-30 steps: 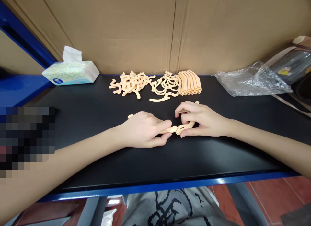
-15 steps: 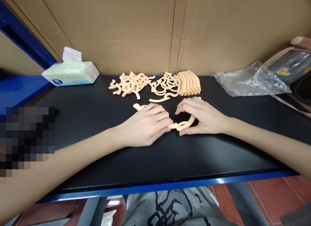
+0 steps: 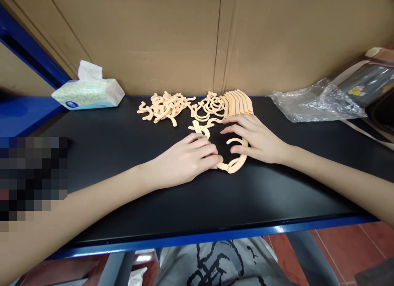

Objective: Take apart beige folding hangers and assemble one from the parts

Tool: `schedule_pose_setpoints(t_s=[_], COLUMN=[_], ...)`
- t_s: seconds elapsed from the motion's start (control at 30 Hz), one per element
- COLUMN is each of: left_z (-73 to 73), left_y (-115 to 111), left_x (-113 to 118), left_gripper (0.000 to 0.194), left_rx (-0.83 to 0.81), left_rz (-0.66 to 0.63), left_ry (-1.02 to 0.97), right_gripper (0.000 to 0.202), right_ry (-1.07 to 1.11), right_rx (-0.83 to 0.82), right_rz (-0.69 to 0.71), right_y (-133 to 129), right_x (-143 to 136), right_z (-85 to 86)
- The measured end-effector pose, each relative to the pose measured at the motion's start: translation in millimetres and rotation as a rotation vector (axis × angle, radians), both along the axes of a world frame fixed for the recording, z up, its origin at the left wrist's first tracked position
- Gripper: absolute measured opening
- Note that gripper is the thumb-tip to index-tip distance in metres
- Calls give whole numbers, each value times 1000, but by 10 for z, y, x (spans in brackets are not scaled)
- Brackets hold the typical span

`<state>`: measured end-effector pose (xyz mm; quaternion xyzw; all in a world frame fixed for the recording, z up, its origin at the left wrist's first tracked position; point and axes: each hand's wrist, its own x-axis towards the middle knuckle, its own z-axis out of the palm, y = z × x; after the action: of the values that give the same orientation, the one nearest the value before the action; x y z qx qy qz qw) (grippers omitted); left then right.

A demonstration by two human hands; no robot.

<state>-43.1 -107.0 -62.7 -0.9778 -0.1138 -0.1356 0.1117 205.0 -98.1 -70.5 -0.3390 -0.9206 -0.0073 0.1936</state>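
On the black tabletop in front of me lies a beige plastic folding hanger [image 3: 236, 165], with curved arms and a hook-like piece. My left hand [image 3: 197, 159] is closed over its left part, and its fingers hide the middle. One flat end of the hanger sticks out beyond the knuckles. My right hand [image 3: 252, 136] arches over the hanger's right side, fingers spread, its thumb against or just above the curved arm. Just behind the hands is a pile of curved beige hook pieces [image 3: 210, 107], and a neat row of bent hanger arms [image 3: 237, 103] stands close to the right fingertips.
A larger heap of beige curved pieces [image 3: 166, 105] sits at the back, left of the middle. Farther left is a tissue pack [image 3: 89, 93]. Crumpled clear plastic [image 3: 317, 101] and a bag [image 3: 366, 81] are at the right. Cardboard [image 3: 147, 44] walls the back.
The hanger has turned, so its flat end now points away from me beyond the left hand. My right hand has moved up and away from the near end, its fingers spreading.
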Motion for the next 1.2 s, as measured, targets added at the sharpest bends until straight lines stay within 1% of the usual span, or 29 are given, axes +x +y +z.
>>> schedule_pose_setpoints(t_s=[0.1,0.17,0.3,0.43,0.57,0.7,0.83,0.9,1.1,1.2], left_z=[18,24,38,60,68,68,75,81,93,95], left_y=[-30,-49,-93,-136,-171,-201,-216,-219,-228,-228], left_x=[14,22,30,35,48,65,63,57,72,100], left_gripper=[25,26,28,29,30,30,27,26,21,17], left_rx=[-15,-56,-166,-233,-289,-318,-332,-342,-414,-452], left_rz=[-17,-26,-49,-70,-105,-131,-142,-149,-163,-170], left_ry=[19,26,54,77,85,92,66,44,11,-7], right_gripper=[42,42,45,46,48,47,45,45,47,48], right_ry=[46,75,72,27,15,23,27,12,-47,-61], right_rx=[-66,-111,-189,-232,-220,-158,-142,-137,-158,-174], right_rz=[-46,-55,-34,1,-5,-58,-96,-70,82,112], right_y=[25,44,77,83,83,108,120,112,103,120], right_x=[6,7,12,13,4,5,17,10,-77,-98], right_z=[-11,-21,-40,-42,-34,-50,-60,-50,-17,-29])
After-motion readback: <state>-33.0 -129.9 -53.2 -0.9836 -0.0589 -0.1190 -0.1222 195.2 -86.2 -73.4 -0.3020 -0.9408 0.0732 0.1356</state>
